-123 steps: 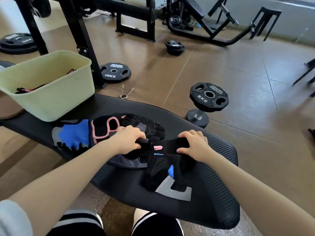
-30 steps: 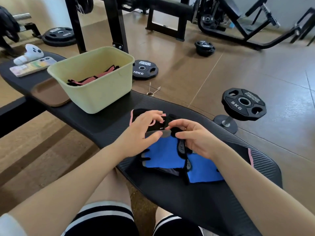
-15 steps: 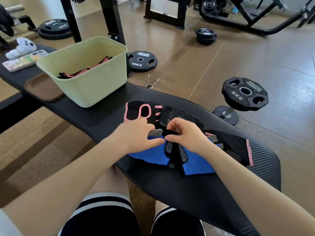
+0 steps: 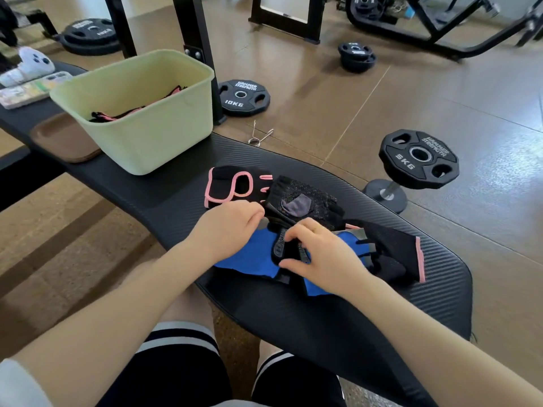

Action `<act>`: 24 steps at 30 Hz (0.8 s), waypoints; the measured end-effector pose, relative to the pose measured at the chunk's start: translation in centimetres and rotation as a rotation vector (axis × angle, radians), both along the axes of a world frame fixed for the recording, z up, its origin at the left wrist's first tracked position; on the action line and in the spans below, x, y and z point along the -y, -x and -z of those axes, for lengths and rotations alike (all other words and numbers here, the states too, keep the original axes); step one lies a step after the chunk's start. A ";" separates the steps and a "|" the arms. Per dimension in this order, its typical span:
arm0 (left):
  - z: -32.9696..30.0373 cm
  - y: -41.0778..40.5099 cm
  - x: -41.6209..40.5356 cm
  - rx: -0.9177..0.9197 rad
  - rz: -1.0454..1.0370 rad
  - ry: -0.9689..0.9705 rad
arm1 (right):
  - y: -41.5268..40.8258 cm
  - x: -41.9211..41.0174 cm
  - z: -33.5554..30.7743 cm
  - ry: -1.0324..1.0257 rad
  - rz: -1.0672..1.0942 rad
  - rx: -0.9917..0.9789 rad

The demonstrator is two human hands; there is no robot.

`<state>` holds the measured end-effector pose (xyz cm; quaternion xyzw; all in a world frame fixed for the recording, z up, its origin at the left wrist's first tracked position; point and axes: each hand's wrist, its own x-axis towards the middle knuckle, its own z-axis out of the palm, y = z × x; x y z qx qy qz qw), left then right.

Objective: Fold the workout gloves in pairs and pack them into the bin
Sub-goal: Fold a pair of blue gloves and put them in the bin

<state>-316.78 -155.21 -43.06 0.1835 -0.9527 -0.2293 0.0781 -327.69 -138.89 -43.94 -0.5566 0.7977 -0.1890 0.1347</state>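
A pair of blue workout gloves (image 4: 249, 258) lies on the black bench pad (image 4: 323, 318) in front of me. My left hand (image 4: 229, 227) presses on the left blue glove. My right hand (image 4: 320, 254) pinches its black wrist strap (image 4: 279, 245) where the two gloves meet. Behind them lie a black glove with pink trim (image 4: 227, 185), a black mesh glove with a grey patch (image 4: 302, 201) and another black pink-edged glove (image 4: 399, 251) to the right. The pale green bin (image 4: 164, 133) stands at the left on the bench, holding black and pink gloves (image 4: 132, 110).
A brown tray (image 4: 61, 139), a phone (image 4: 26, 91) and a white controller (image 4: 29, 64) lie left of the bin. Weight plates (image 4: 244, 96) rest on the floor beyond the bench, one 5 kg plate on a stand (image 4: 418, 160). A metal clip (image 4: 260, 135) lies by the bench edge.
Both hands have shifted slightly on the blue gloves; the right hand now spreads over the black strap and the right glove. The view has moved a little closer.
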 end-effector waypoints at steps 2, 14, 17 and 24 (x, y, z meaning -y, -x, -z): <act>-0.6 0.2 0.1 0.055 -0.030 -0.097 | -0.4 0.6 0.4 0.030 -0.032 -0.092; -3.4 1.9 0.7 0.469 0.062 -0.077 | 1.6 0.0 2.4 0.017 0.015 0.147; -1.0 1.4 1.1 0.446 -0.004 0.268 | 1.5 -0.3 2.6 0.027 0.007 0.097; 2.7 -0.6 -0.6 -0.086 0.267 0.612 | 0.6 0.0 2.2 0.176 -0.010 0.036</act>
